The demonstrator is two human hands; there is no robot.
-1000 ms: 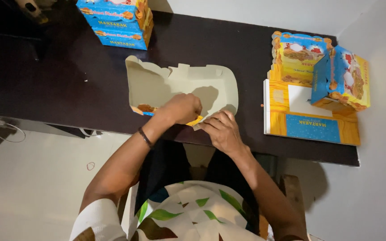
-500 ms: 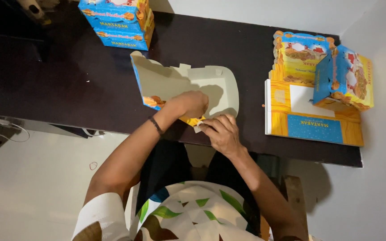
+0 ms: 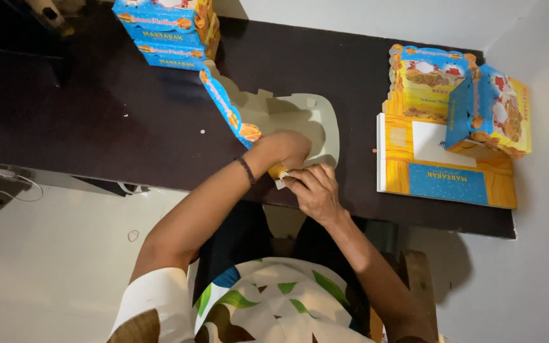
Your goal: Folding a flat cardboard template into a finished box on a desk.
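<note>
Head view shows the left hand (image 3: 285, 149) closed over the near edge of a half-folded cardboard box (image 3: 287, 117), fingers curled on the card near its front corner. Just beside it, touching the same edge, the right hand (image 3: 312, 190) pinches a small flap with its fingertips (image 3: 291, 178). The box lies directly beyond both hands on the dark table (image 3: 96, 127), pale inside facing up, its blue and orange printed side wall raised on the left. Farther off on the left stand two stacked finished boxes (image 3: 166, 32). Well apart to the right lies a pile of flat box blanks (image 3: 446, 181) with two assembled boxes (image 3: 459, 101) on it.
</note>
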